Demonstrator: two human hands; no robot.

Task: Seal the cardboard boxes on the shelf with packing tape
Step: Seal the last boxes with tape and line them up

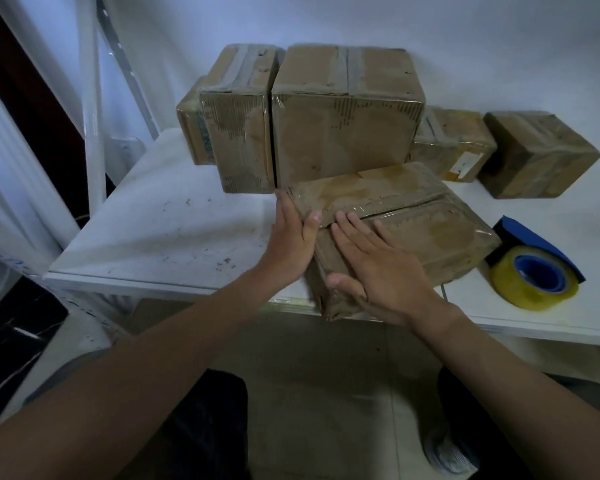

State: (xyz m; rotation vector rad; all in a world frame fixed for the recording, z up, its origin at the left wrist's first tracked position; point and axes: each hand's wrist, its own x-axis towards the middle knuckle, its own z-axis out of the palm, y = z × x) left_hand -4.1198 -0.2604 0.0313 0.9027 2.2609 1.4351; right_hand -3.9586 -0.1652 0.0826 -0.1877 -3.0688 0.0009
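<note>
At the near edge of the shelf (174, 230), a flat box (437, 233) is set slantwise, with one corner jutting past the edge. Glossy clear tape (388, 206) is seen across its top. The left hand (291, 240) is laid against the box's 9 o'clock end, with the fingers (284, 209) straight along the side and the thumb pressed on the top. The right hand (381, 271) is spread flat on the top, fingers wide and straight, the thumb placed against the near side. At 3 o'clock of the box, just beside it, a tape roll (513, 282) in a blue dispenser (523, 233) is rested on the shelf. At 12 o'clock two tall boxes (343, 140) are stood side by side. At 2 o'clock two small boxes (537, 157) are set near the wall.
</note>
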